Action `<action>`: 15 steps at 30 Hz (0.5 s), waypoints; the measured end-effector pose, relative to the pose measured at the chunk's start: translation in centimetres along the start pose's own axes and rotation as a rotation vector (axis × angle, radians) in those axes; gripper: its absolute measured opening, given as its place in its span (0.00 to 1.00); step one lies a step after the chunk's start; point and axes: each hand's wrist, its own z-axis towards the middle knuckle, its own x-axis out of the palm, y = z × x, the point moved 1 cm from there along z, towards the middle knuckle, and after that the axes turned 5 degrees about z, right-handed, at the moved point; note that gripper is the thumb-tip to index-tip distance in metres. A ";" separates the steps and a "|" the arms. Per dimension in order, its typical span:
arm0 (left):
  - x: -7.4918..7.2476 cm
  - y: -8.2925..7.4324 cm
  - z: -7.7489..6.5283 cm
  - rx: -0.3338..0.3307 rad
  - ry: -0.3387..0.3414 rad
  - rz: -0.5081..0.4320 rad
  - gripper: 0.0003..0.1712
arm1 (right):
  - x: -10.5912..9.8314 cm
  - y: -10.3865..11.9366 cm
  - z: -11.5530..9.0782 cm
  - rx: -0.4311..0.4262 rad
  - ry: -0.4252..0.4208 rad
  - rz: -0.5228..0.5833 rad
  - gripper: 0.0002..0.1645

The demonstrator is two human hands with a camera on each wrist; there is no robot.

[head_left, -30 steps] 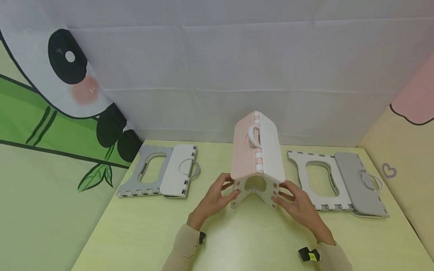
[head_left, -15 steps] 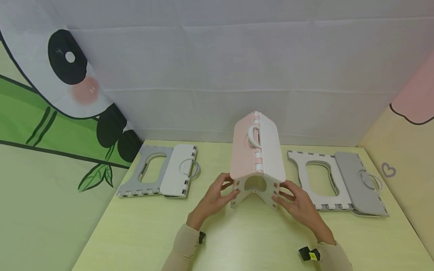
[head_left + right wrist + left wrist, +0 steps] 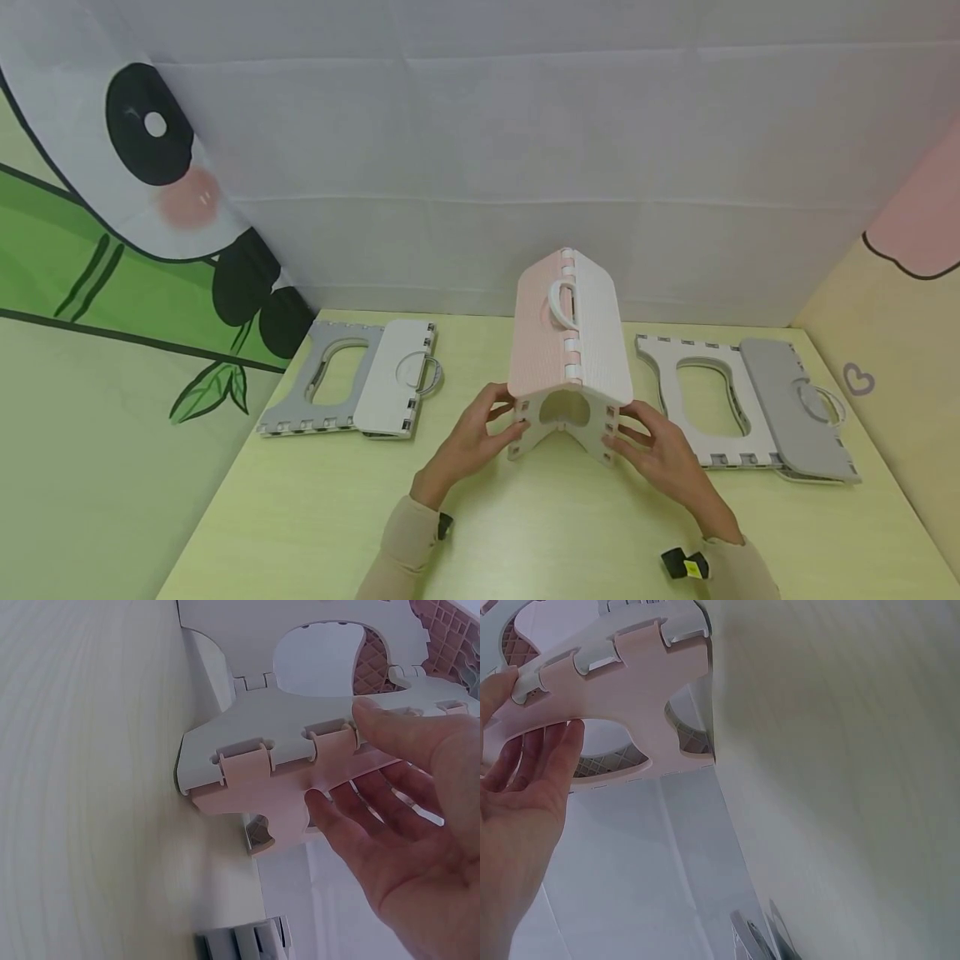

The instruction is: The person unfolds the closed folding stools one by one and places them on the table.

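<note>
A pink and white folding stool (image 3: 607,333) stands half folded at the middle of the table, its two top panels sloping like a roof. A white loop handle (image 3: 557,302) sticks up at the ridge. My left hand (image 3: 476,433) grips the left side, thumb at the front edge and fingers at the opening of the pink leg panel (image 3: 622,701). On the other side, my right hand (image 3: 660,454) holds the right leg, its thumb on the white hinged edge (image 3: 289,727) and its fingers against the pink panel. The front end panel (image 3: 564,408) is creased inward between both hands.
Flat on the table (image 3: 525,533) to the left lies a folded grey and white stool (image 3: 393,379). Another folded stool, white with a grey top (image 3: 787,400), lies to the right, close to my right hand. A grey-white cloth wall (image 3: 480,167) rises behind the table.
The sloping top panels of the pink and white stool have spread apart very slightly. Both hands keep their hold, and the folded stools stay where they were.
</note>
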 end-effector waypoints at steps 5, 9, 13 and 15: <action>0.0 0.1 0.0 0.027 -0.001 -0.007 0.30 | -0.1 0.0 0.0 0.016 0.001 0.006 0.30; -0.1 0.2 0.0 0.027 -0.004 -0.010 0.30 | -0.1 -0.1 0.0 0.012 0.003 0.012 0.30; -0.1 0.3 0.0 0.024 -0.007 -0.014 0.29 | -0.1 -0.1 0.0 0.008 0.004 0.018 0.30; -0.1 0.4 0.0 0.022 -0.007 -0.019 0.29 | -0.2 -0.1 0.0 0.008 0.004 0.014 0.30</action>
